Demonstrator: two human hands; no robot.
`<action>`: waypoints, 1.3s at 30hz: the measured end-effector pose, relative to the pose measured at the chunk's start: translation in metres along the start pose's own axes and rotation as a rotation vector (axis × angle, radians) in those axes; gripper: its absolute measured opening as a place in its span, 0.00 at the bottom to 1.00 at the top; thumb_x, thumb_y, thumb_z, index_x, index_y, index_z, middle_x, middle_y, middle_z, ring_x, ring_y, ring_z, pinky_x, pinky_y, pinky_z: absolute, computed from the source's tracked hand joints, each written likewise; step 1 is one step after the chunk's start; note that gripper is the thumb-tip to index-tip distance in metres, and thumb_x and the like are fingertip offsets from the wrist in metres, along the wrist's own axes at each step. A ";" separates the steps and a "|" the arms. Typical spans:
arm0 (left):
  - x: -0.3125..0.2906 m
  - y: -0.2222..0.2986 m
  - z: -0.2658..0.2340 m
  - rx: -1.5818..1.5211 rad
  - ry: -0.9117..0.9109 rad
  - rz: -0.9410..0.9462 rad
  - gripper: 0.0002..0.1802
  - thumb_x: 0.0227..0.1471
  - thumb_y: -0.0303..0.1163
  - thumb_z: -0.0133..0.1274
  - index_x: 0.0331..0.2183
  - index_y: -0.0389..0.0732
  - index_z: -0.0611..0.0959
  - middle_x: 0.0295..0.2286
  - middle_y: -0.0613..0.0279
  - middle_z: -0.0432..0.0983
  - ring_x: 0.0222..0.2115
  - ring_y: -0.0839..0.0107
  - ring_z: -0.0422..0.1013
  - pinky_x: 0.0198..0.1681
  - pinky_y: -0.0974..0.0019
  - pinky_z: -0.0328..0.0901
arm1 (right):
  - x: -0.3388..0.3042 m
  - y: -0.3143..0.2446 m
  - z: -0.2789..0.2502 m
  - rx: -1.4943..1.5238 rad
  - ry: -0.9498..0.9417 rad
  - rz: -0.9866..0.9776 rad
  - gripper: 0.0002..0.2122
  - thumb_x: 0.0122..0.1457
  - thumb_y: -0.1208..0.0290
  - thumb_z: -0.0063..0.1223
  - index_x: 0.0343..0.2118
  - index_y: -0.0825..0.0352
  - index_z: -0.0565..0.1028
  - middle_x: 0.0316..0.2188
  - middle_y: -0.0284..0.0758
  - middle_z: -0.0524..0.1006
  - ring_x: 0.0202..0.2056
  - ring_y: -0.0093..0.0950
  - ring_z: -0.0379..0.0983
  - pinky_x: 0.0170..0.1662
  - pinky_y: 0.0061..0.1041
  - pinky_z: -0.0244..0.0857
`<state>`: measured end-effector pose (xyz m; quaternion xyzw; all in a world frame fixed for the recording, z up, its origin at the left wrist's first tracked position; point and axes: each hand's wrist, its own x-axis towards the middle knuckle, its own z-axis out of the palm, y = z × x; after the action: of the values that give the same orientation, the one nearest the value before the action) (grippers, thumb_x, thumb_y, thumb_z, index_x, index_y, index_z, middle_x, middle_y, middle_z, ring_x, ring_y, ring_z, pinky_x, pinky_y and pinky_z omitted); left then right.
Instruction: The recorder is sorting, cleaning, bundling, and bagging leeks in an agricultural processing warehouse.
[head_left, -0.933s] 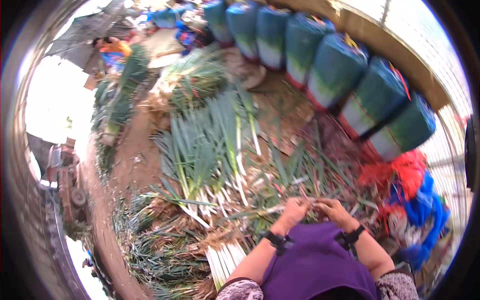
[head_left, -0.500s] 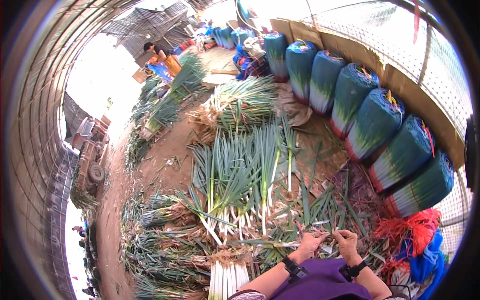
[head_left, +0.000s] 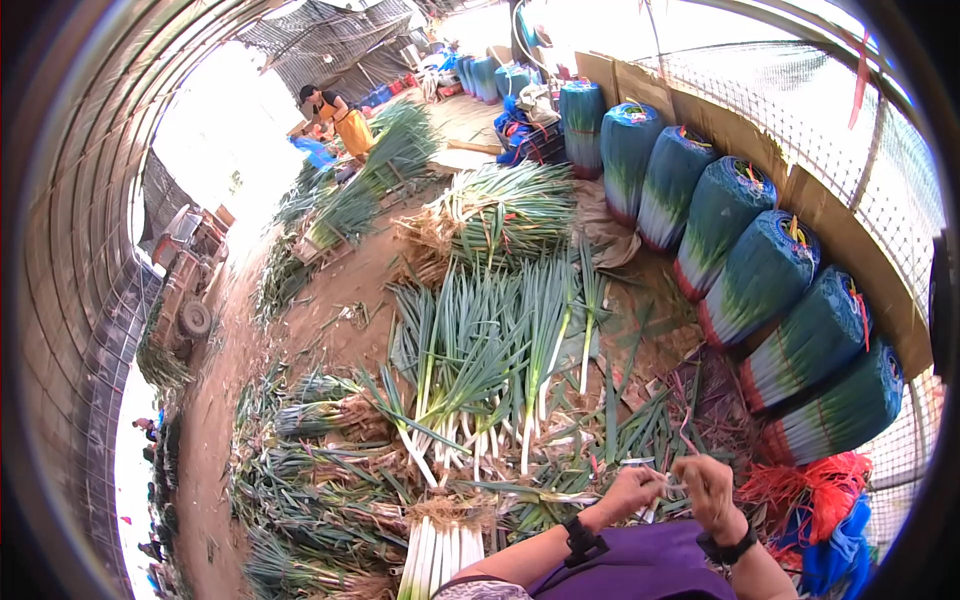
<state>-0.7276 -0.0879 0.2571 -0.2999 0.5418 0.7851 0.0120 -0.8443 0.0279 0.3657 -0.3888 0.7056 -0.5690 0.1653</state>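
Note:
My left hand [head_left: 636, 491] and my right hand [head_left: 708, 494] are close together in front of my purple apron [head_left: 635, 562]. Both have their fingers pinched. Something thin and pale shows between the fingertips, too small to name. Beyond and left of my hands lies a spread of long green onions [head_left: 490, 350], white ends toward me. A bundle of trimmed white green onion stalks [head_left: 440, 556], roots at its far end, rests left of my left forearm. Cut green leaves [head_left: 650, 430] litter the ground just past my hands.
Big wrapped green onion bundles [head_left: 770, 260] line the board wall at right. Red plastic strands [head_left: 815, 490] and blue cloth [head_left: 840, 548] lie by my right arm. More green onions [head_left: 500, 215] are piled ahead. A person in a yellow apron [head_left: 352, 130] stands far left; a vehicle [head_left: 190, 280] is parked at left.
My right hand has lifted and drawn slightly away from the left. The distant person has gone from bent over to more upright. My view has shifted a little.

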 end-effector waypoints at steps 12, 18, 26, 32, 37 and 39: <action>-0.056 0.065 -0.011 1.008 -0.384 1.066 0.13 0.43 0.26 0.50 0.34 0.30 0.73 0.32 0.54 0.70 0.34 0.57 0.68 0.34 0.63 0.67 | -0.040 0.060 0.015 1.036 -0.626 1.361 0.14 0.62 0.57 0.43 0.29 0.62 0.73 0.21 0.27 0.71 0.17 0.20 0.59 0.18 0.21 0.50; -0.059 0.071 -0.020 0.916 -0.294 1.026 0.12 0.45 0.24 0.49 0.35 0.30 0.75 0.40 0.51 0.70 0.38 0.55 0.68 0.40 0.60 0.67 | -0.040 0.061 0.023 1.446 -0.481 1.198 0.06 0.59 0.64 0.49 0.28 0.59 0.70 0.19 0.22 0.67 0.15 0.17 0.53 0.17 0.18 0.47; -0.058 0.063 -0.026 0.725 -0.227 0.933 0.13 0.44 0.21 0.53 0.37 0.31 0.78 0.35 0.56 0.74 0.37 0.59 0.70 0.39 0.64 0.68 | -0.032 0.049 0.050 0.818 -0.092 1.004 0.07 0.53 0.72 0.59 0.24 0.64 0.71 0.15 0.25 0.69 0.11 0.15 0.58 0.14 0.18 0.50; -0.046 0.028 -0.018 0.015 0.088 0.259 0.10 0.54 0.31 0.54 0.34 0.33 0.82 0.26 0.67 0.78 0.23 0.83 0.68 0.25 0.77 0.63 | -0.039 0.049 0.064 0.789 0.101 0.874 0.05 0.54 0.76 0.55 0.24 0.67 0.71 0.16 0.30 0.71 0.12 0.16 0.62 0.13 0.16 0.53; -0.035 0.004 -0.032 -0.097 0.033 -0.113 0.12 0.56 0.32 0.52 0.33 0.32 0.83 0.22 0.67 0.76 0.20 0.85 0.66 0.21 0.79 0.60 | -0.049 0.071 0.083 0.521 0.117 0.265 0.02 0.53 0.82 0.55 0.29 0.71 0.73 0.24 0.32 0.76 0.24 0.21 0.73 0.24 0.18 0.69; -0.033 0.001 -0.043 0.004 -0.035 -0.187 0.11 0.56 0.29 0.50 0.33 0.31 0.82 0.22 0.68 0.75 0.22 0.84 0.67 0.24 0.78 0.60 | -0.055 0.076 0.081 0.458 0.022 0.276 0.03 0.53 0.85 0.54 0.31 0.72 0.73 0.28 0.34 0.77 0.30 0.23 0.75 0.32 0.20 0.72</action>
<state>-0.6810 -0.1147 0.2639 -0.3354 0.5127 0.7846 0.0953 -0.7818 0.0177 0.2591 -0.2354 0.6064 -0.6901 0.3173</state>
